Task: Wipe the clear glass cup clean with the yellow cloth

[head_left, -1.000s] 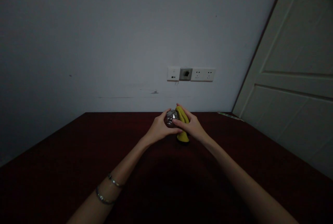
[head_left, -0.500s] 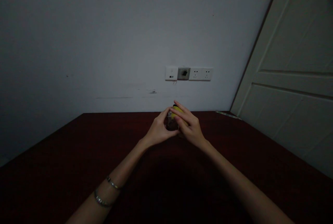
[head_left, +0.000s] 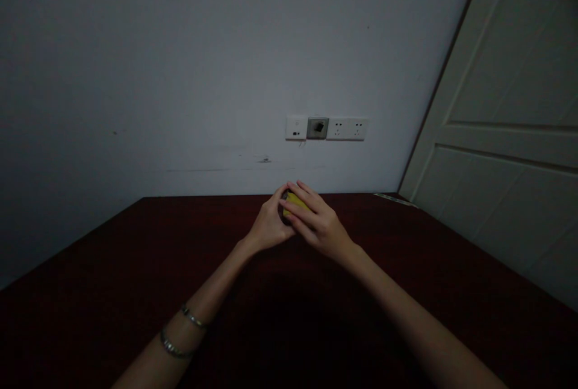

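Observation:
In the head view, both hands meet over the far part of the dark red table. My left hand (head_left: 268, 223) curls round a small, dark, rounded object (head_left: 285, 212), of which only an edge shows between the fingers and thumb. Closed over a yellow piece (head_left: 296, 200) is my right hand (head_left: 323, 224), its fingers reaching across to the left hand. The yellow piece lies against the dark object; dim light and the fingers hide what kind of thing either is. Two bracelets circle my left forearm.
The dark red tabletop (head_left: 149, 256) runs back to a pale wall (head_left: 203, 64). Wall sockets (head_left: 347, 129) sit above its back edge. A flat, thin strip (head_left: 395, 200) lies at the back right, near a panelled door (head_left: 506, 154).
Both hands have shifted slightly left with what they hold. My right hand has turned and now covers more of the dark object, with its fingers farther over to the left.

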The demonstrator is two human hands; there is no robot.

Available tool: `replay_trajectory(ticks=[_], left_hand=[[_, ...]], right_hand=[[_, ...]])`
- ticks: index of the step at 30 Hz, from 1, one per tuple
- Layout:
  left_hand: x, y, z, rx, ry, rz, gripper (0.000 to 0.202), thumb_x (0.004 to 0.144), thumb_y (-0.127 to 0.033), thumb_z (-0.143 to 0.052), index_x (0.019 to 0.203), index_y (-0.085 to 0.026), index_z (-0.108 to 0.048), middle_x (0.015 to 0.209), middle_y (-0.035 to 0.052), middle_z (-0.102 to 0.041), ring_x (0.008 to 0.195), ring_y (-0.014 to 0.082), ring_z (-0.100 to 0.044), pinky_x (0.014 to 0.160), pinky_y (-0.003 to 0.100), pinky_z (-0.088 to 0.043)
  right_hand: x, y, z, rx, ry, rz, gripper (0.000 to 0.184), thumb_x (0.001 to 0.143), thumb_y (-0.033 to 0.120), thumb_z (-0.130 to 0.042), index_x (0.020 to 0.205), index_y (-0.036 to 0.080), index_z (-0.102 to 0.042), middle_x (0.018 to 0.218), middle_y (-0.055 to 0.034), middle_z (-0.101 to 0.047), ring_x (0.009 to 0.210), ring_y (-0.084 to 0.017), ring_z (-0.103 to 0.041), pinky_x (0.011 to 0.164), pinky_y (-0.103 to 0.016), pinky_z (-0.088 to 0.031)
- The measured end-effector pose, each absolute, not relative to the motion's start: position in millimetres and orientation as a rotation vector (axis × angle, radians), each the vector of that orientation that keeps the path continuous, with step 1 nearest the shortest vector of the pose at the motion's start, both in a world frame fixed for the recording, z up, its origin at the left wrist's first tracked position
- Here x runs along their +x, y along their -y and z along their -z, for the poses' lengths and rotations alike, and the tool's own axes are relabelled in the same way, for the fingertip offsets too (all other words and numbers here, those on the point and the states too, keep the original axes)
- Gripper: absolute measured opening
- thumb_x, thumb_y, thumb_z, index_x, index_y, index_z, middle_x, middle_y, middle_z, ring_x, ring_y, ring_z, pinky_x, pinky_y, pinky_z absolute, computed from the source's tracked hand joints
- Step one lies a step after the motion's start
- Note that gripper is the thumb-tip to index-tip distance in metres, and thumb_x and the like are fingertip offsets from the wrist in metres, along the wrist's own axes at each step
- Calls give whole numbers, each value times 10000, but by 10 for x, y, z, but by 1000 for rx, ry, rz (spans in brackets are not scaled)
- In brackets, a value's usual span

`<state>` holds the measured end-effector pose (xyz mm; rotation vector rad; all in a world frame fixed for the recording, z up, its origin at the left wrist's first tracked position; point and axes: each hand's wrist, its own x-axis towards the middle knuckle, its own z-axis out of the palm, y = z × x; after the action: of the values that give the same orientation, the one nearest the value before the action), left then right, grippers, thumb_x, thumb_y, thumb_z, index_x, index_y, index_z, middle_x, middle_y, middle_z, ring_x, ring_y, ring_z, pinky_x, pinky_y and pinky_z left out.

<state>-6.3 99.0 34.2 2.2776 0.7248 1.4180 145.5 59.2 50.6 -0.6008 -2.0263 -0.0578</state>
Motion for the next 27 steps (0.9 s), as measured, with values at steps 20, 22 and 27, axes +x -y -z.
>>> replay_trajectory(ticks=[20, 22, 27], left_hand=[[-54, -992, -273, 2432, -842, -1375, 753, 666, -199, -620, 1337, -160, -280, 1326, 145, -436, 1202, 269, -452, 994, 422, -392], [-35, -957, -285, 2488, -835, -1342, 749, 672, -251, -642, 1326, -165, -287, 1317, 143, -442, 1205, 275, -444, 998, 433, -384], [5, -908, -302, 2510, -854, -1310, 759, 646, -248, -669, 1308, -183, -301, 1301, 137, -455, 1190, 281, -455, 984, 453, -387]], right_hand=[[1382, -646, -480, -737, 1898, 69, 378, 862, 224, -479, 1232, 286, -525, 1400, 11, -402, 1312, -213, -349, 1081, -483, -318], [1419, -703, -501, -793, 1784, -41, 334, 873, 252, -465, 1189, 268, -568, 1347, -20, -478, 1245, -209, -447, 1058, -459, -356], [1448, -766, -553, -902, 1679, -204, 286, 866, 322, -483, 1068, 215, -655, 1199, -80, -609, 1130, -217, -559, 1014, -435, -407]])
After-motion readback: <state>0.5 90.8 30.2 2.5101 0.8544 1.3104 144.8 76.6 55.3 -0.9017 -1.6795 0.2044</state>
